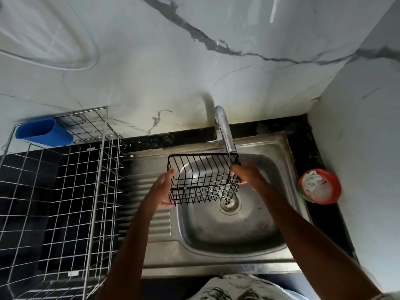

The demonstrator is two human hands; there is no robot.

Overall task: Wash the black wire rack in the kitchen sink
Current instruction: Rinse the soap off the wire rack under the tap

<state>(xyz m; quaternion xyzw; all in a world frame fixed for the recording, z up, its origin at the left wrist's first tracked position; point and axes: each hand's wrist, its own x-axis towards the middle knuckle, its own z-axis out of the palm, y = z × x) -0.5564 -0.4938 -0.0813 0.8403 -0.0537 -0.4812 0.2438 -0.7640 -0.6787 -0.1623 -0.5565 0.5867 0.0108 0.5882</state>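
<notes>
**Layout.** The drainer (65, 180) stood at far left on the black surface (151, 140), with a blue cup (43, 132) hung at its back corner.

**Left hand.** My left hand (161, 189) held the left end of the rack (203, 178), fingers (168, 175) curled round the end wires.

**Rack.** The rack was in the air above the sink (216, 234) bowl and tilted, with its far right corner just under the tap (225, 128). A thin stream ran from the spout through that corner toward the drain (229, 202).

**Right hand.** My right hand (246, 172) held the right end. It was blurred, but the fingers appeared closed on the end wires.

**Right of sink.** A red bowl (319, 186) holding white residue sat on the surface, near the wall.

**Faults to expect (my judgement):**
1. Slip. Wet, thin wire gives little purchase. If either hand loosened, the rack would likely drop into the bowl.
2. Partial rinse. The stream met one corner only, so the rest of the rack would stay unwashed unless I passed it under the tap.
3. Splash. Water striking the wires could scatter onto the surface and the wall.
4. Knock. The rack's corner sat close to the spout, so lifting it could strike the tap.

**Markings.** I could read no brand or writing. A small white tag low on the drainer was too small to make out.
</notes>
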